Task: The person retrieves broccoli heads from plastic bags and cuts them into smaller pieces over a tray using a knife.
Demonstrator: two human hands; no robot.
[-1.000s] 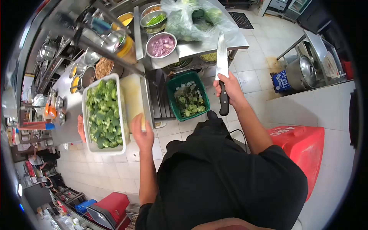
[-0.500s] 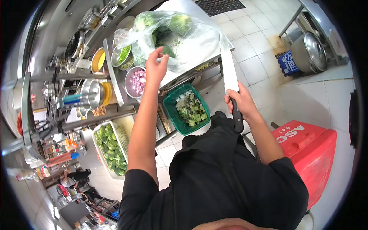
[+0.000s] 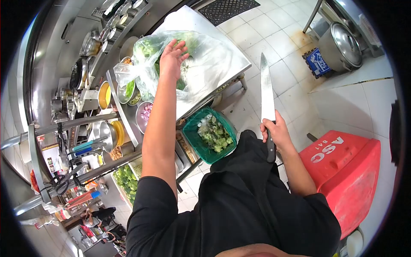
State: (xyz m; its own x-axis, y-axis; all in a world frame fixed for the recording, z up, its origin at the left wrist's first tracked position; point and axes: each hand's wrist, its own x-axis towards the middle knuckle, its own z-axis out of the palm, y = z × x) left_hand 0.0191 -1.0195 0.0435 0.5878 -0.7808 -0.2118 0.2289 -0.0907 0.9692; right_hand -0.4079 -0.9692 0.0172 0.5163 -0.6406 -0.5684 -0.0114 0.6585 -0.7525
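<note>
The left hand (image 3: 172, 60) has moved farther over the clear bag (image 3: 198, 64), upper centre, fingers apart. The right hand (image 3: 277, 129), right of centre, is clamped on the knife (image 3: 267, 96). The film looks slippery; the green heads (image 3: 147, 48) inside, likely firm, best cupped whole.

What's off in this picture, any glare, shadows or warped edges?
Head view throughout: fisheye curving, blackened corners; glare whitening the worktop and plastic bag; a soft shadow on the pale tiles beyond the red box; the knife fairly crisp.
</note>
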